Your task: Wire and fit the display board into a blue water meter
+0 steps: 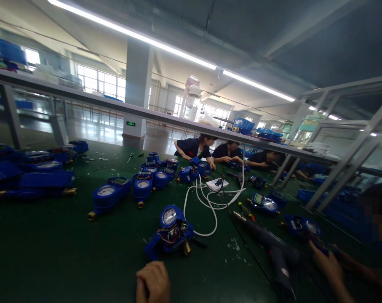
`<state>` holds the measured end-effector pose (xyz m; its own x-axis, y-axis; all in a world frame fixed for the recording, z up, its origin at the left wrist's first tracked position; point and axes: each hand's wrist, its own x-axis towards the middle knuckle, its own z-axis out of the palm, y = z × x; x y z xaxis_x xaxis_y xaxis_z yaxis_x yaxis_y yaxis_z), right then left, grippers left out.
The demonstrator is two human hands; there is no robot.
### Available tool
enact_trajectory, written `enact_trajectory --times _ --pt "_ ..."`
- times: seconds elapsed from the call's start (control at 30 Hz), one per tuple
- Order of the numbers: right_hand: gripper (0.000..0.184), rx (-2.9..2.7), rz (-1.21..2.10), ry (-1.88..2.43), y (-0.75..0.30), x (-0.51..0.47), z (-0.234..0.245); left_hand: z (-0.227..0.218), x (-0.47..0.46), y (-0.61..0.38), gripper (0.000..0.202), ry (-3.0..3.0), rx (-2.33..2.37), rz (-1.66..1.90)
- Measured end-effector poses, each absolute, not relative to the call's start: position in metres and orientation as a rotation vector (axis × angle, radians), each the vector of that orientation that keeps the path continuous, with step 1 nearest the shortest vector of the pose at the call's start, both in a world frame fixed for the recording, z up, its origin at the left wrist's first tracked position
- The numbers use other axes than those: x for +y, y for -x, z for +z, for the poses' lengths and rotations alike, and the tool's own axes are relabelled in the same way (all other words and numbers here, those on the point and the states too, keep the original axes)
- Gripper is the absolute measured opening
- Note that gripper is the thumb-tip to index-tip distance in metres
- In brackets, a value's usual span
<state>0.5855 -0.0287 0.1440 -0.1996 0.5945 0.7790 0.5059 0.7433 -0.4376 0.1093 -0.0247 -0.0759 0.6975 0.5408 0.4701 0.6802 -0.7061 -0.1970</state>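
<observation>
My left hand [153, 281] is at the bottom edge, its fingers curled closed, and I see nothing held in it. Just beyond it, not touched, lies a blue water meter [170, 231] with its lid swung open. Coloured wires and a round white dial show inside, and a brass fitting sticks out below. More blue meters stand behind: one with a brass end [110, 193], another beside it [142, 185]. To the right lies a black pistol-shaped power tool [273, 244] with a metal nozzle. My right hand is out of the picture.
A co-worker's hands [328, 261] hold a dark object near a blue meter [303, 227] at right. A white power strip [217, 184] with looped white cable [214, 216] lies mid-bench. Blue meters crowd the left [45, 179]. A shelf [165, 118] crosses above; several people sit beyond.
</observation>
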Motion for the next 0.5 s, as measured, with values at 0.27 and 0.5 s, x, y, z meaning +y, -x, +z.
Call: enact_trajectory --times 0.27,0.5 --pt "0.072 -1.872 -0.103 0.808 -0.662 0.0 0.094 -0.072 -0.021 -0.108 0.061 2.733 -0.993 -0.689" --pt "0.084 -1.775 -0.3 1.093 -0.659 -0.007 0.111 -0.067 -0.016 -0.1 0.047 2.89 -0.928 -0.924"
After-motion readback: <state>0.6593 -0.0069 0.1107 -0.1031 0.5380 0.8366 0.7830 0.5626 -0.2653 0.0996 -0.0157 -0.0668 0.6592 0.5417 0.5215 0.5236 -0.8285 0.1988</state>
